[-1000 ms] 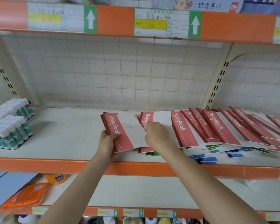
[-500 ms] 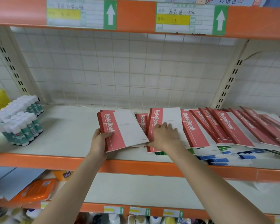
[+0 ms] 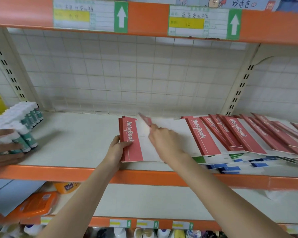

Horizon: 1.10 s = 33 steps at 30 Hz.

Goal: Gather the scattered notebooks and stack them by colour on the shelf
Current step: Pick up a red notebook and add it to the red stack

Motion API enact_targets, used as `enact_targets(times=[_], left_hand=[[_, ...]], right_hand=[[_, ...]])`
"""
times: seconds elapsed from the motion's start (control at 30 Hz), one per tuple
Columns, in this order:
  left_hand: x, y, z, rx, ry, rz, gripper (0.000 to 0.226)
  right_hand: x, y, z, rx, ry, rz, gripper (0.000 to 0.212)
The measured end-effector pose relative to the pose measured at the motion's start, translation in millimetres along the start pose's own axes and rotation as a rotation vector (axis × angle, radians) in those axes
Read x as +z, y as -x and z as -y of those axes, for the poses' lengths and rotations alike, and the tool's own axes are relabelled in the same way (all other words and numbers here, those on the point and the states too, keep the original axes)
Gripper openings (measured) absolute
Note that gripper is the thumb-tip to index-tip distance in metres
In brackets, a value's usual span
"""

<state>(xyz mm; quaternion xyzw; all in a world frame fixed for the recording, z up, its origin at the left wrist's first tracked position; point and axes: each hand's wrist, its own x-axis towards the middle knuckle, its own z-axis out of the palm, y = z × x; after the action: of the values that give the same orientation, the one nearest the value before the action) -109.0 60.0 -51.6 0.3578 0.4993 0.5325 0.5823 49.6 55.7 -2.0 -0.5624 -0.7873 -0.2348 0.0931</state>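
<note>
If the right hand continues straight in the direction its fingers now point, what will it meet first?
The right hand points up and left, holding a blurred red notebook over the red stack in the left hand. Beyond lies bare shelf, then probably the back grid wall; depth is unclear.

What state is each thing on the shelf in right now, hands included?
Left hand: grips the red stack's left edge.
Right hand: pinches a blurred red notebook, lifted over the stack.
Red stack: flat, squared up, near the shelf front.
Red row: fanned out, overlapping.
Green and blue notebooks: flat, buried under the red row.
Glue sticks: upright, bundled; another person's hand touches them.
</note>
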Motion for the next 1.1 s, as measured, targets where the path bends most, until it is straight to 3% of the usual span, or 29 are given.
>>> enact_targets(times=[0.07,0.13,0.23,0.33,0.37,0.5,0.57,0.63,0.7,0.8,0.83,0.97,1.1], left_hand=[[7.9,0.5,0.6,0.008,-0.007,0.012,0.012],[13.4,0.6,-0.8,0.011,0.002,0.068,0.036],[16.8,-1.1,0.5,-0.011,0.008,0.147,0.047],[17.4,0.6,3.7,-0.017,-0.016,0.123,0.014],[18.0,0.9,4.9,-0.017,-0.025,0.114,0.012],[22.4,5.2,0.1,-0.045,0.062,0.133,0.026],[23.7,6.2,-2.6,-0.03,0.096,0.173,0.028],[25.8,8.2,-6.4,0.014,0.062,0.216,0.029],[28.3,9.5,-11.5,0.08,0.026,0.278,0.03],[31.7,9.5,-20.4,0.218,-0.049,0.338,0.036],[33.6,8.7,-24.4,0.271,-0.087,0.337,0.039],[47.5,1.9,-44.6,0.47,-0.166,0.25,0.041],[59.2,-0.4,-52.1,0.431,0.011,0.129,0.038]], right_hand=[[-6.8,8.6,17.1,-0.105,-0.014,-0.011,0.042],[-14.5,16.6,30.2,-0.12,0.053,-0.062,0.013],[-13.8,26.8,36.0,-0.155,0.033,-0.002,0.031],[-10.9,29.4,26.8,-0.159,-0.187,0.079,0.041],[-10.5,27.5,20.9,-0.128,-0.31,0.071,0.043],[-4.5,22.3,-4.9,0.195,-0.534,0.018,0.032],[-2.3,18.3,-20.6,0.426,-0.667,0.109,0.056],[0.1,11.9,-36.0,0.695,-1.04,0.257,0.074],[-0.3,5.6,-49.3,0.851,-1.452,0.327,0.06],[1.4,2.0,-59.4,0.743,-1.672,0.139,0.018],[0.9,1.6,-60.7,0.686,-1.687,0.057,0.014],[-8.8,0.6,-60.4,0.501,-1.758,-0.165,0.022],[-14.3,-1.9,-55.7,0.449,-1.761,-0.213,0.032]])
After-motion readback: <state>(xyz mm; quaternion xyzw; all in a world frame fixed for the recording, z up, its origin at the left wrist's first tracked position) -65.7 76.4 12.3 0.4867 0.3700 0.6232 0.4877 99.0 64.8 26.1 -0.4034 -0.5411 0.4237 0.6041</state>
